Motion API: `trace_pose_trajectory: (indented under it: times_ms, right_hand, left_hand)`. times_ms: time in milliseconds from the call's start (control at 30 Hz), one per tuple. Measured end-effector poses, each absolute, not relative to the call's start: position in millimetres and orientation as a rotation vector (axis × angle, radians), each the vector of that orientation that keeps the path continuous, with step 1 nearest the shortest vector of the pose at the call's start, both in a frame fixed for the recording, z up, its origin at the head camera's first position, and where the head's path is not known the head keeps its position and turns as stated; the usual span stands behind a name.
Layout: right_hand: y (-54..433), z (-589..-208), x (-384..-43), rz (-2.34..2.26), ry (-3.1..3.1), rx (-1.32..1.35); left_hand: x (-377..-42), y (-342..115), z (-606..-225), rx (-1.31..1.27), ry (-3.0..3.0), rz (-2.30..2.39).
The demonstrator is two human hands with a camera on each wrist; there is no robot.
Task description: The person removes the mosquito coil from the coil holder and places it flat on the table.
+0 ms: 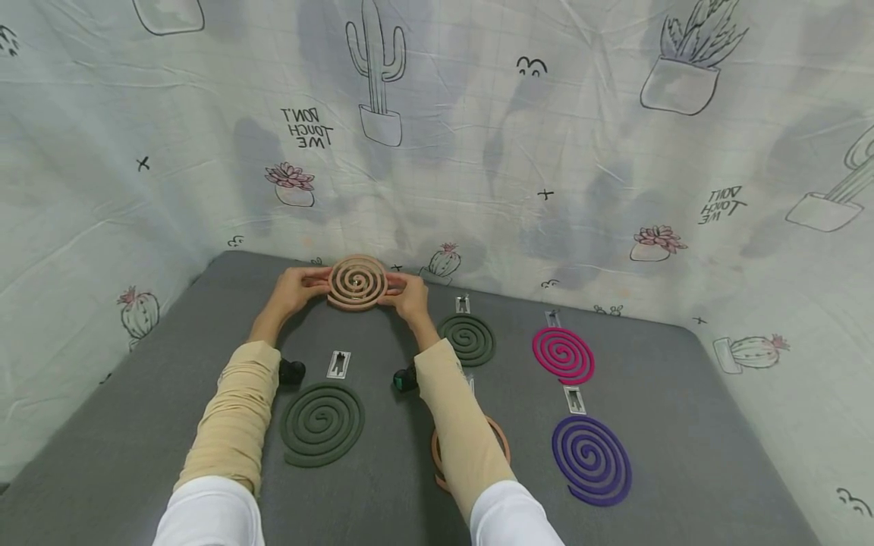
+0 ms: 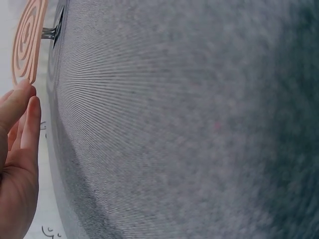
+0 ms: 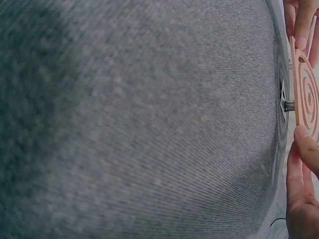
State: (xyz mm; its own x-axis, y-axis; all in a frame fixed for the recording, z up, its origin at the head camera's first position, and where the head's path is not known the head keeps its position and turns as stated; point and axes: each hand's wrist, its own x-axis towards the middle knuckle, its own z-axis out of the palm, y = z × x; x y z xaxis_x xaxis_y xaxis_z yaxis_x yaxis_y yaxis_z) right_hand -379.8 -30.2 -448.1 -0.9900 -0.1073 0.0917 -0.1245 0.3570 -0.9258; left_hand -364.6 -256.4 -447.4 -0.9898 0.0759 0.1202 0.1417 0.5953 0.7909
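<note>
At the back left of the table, a tan mosquito coil (image 1: 357,283) is held by its rim between both hands. My left hand (image 1: 297,289) pinches its left edge with thumb and fingertips. On the opposite edge, the right hand (image 1: 410,299) does the same. In the left wrist view the coil (image 2: 36,50) stands off the grey surface, with a small metal stand (image 2: 48,33) between them. The right wrist view also shows the metal stand (image 3: 289,105) meeting the middle of the coil's underside.
Green coils (image 1: 323,416) (image 1: 465,340), a pink coil (image 1: 562,351) and a purple coil (image 1: 590,455) lie on the grey table (image 1: 519,500). Flat metal stands (image 1: 338,364) lie near them. The right sleeve (image 1: 459,421) partly covers an orange coil (image 1: 505,442). A printed cloth (image 1: 478,167) hangs behind.
</note>
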Motion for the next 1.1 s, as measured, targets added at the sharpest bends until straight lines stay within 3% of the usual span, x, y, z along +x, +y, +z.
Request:
trace_pose_trajectory:
  times_ms: [1100]
  right_hand:
    - [-17,-432,-368,1.680,-2.677,0.395]
  left_hand:
    - [-352,-260,-427,-0.198,-2.809,-1.458]
